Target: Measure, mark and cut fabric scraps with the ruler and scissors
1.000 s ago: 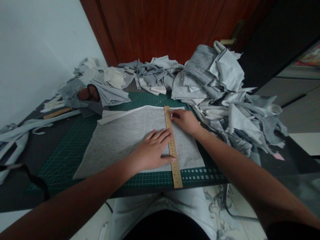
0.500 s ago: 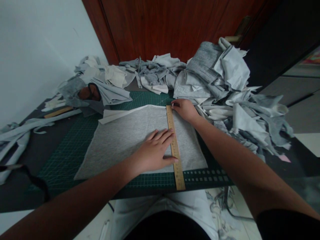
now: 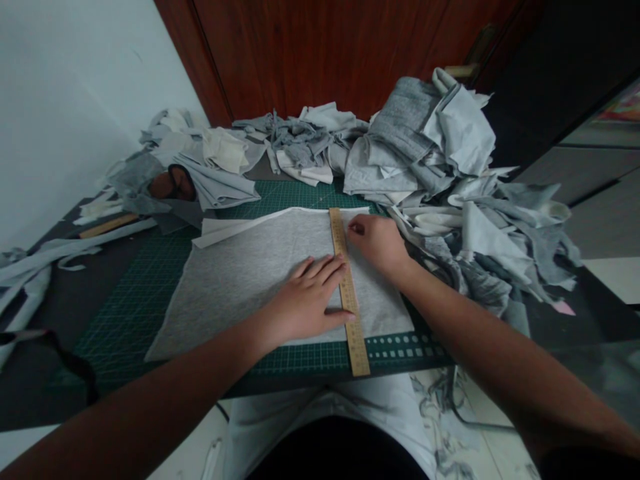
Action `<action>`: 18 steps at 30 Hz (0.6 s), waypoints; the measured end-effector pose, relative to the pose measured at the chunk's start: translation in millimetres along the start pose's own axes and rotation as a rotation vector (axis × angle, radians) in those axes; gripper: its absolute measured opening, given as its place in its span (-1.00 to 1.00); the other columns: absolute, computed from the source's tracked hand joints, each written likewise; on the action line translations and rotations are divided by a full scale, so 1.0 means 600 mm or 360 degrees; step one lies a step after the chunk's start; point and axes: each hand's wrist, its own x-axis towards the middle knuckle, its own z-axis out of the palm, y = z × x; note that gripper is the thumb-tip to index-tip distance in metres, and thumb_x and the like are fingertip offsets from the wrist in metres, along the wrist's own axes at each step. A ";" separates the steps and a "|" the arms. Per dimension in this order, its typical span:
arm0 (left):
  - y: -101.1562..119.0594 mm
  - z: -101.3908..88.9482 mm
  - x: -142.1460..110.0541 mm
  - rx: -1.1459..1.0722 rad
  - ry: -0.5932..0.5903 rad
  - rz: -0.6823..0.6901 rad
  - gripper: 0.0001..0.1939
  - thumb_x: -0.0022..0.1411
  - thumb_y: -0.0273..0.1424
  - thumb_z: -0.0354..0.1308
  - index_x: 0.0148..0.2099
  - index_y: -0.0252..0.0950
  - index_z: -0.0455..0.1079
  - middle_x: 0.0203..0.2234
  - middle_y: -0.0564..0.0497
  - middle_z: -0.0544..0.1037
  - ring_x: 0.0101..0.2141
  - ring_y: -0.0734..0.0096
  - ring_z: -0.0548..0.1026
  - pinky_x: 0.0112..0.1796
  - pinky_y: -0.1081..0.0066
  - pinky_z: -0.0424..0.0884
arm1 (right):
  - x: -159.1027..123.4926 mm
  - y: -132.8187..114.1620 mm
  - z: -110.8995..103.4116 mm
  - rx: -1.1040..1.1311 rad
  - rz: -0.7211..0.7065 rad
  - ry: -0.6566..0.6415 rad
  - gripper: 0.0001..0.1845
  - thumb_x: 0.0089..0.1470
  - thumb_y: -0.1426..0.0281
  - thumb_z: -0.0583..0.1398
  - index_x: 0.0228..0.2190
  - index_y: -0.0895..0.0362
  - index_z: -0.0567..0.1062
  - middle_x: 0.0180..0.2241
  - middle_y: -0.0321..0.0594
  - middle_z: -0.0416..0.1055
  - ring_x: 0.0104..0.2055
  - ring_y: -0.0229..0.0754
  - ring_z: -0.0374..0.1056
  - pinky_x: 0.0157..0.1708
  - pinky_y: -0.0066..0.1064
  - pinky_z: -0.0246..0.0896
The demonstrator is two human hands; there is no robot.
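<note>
A piece of grey fabric (image 3: pixel 240 280) lies flat on the green cutting mat (image 3: pixel 125 300). Across its right part runs a wooden ruler (image 3: pixel 357 347), its near end reaching past the fabric's near edge. My left hand (image 3: pixel 305 303) is spread flat on the fabric, with fingertips and thumb resting on the ruler. To the right of the ruler's far half, my right hand (image 3: pixel 377 240) is closed in a pinch over the fabric. Whatever sits between its fingertips is too small and dark to make out.
Heaped grey and white fabric scraps (image 3: pixel 420 140) rise at the back right and spread down the right side. More scraps (image 3: pixel 215 153) lie at the back left, near a brown glove-like item (image 3: pixel 173 183). Pale strips (image 3: pixel 75 247) lie at left. A wooden door (image 3: pixel 325 53) stands behind.
My right hand has moved nearer to me from the ruler's far end, along its right side. My left hand and the ruler keep their places on the fabric.
</note>
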 end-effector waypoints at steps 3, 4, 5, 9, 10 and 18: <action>0.001 -0.001 0.000 0.0011 -0.0032 -0.0025 -0.10 0.38 0.21 -0.12 0.47 -0.35 0.04 0.45 -0.19 0.10 0.43 0.01 0.05 0.39 0.07 -0.12 | -0.023 -0.012 0.009 0.0039 0.0001 -0.0113 -0.79 0.22 0.41 0.21 -0.25 0.20 0.67 -0.25 -0.05 0.63 -0.18 -0.07 0.54 -0.19 -0.38 0.28; 0.001 -0.002 0.000 0.0013 -0.0036 -0.0028 -0.10 0.38 0.21 -0.11 0.47 -0.35 0.03 0.45 -0.19 0.10 0.43 0.02 0.04 0.39 0.07 -0.12 | -0.025 -0.014 0.011 0.0068 -0.0007 -0.0139 -0.79 0.21 0.41 0.22 -0.23 0.21 0.67 -0.22 -0.05 0.63 -0.17 -0.06 0.54 -0.17 -0.38 0.29; 0.002 -0.002 0.000 0.0014 -0.0034 -0.0029 -0.10 0.38 0.20 -0.11 0.48 -0.36 0.03 0.45 -0.19 0.11 0.43 0.02 0.05 0.39 0.06 -0.12 | -0.025 -0.014 0.011 0.0094 -0.0018 -0.0162 -0.79 0.21 0.42 0.23 -0.21 0.21 0.67 -0.20 -0.05 0.63 -0.15 -0.05 0.54 -0.15 -0.37 0.30; 0.002 -0.002 0.001 0.0014 -0.0021 -0.0018 -0.11 0.39 0.18 -0.09 0.48 -0.37 0.01 0.46 -0.19 0.08 0.43 0.04 0.05 0.38 0.07 -0.12 | -0.022 -0.005 0.007 0.0154 -0.0045 -0.0233 -0.78 0.20 0.42 0.28 -0.14 0.21 0.67 -0.15 -0.07 0.64 -0.10 -0.06 0.56 -0.08 -0.37 0.34; 0.002 -0.002 0.001 0.0012 -0.0019 -0.0022 -0.10 0.39 0.18 -0.08 0.48 -0.38 0.00 0.46 -0.20 0.08 0.43 0.04 0.05 0.38 0.08 -0.13 | -0.023 -0.002 0.007 0.0175 -0.0053 -0.0233 -0.78 0.20 0.44 0.29 -0.13 0.20 0.67 -0.12 -0.09 0.63 -0.07 -0.07 0.55 -0.04 -0.37 0.34; 0.001 0.002 0.003 -0.0026 0.0023 -0.0018 -0.11 0.38 0.16 -0.05 0.47 -0.38 0.03 0.42 -0.23 0.17 0.41 0.01 0.09 0.38 0.06 -0.11 | -0.045 0.012 0.009 0.0306 -0.0177 -0.0153 -0.80 0.22 0.49 0.28 -0.14 0.16 0.69 -0.10 -0.12 0.63 -0.02 -0.08 0.54 0.07 -0.31 0.35</action>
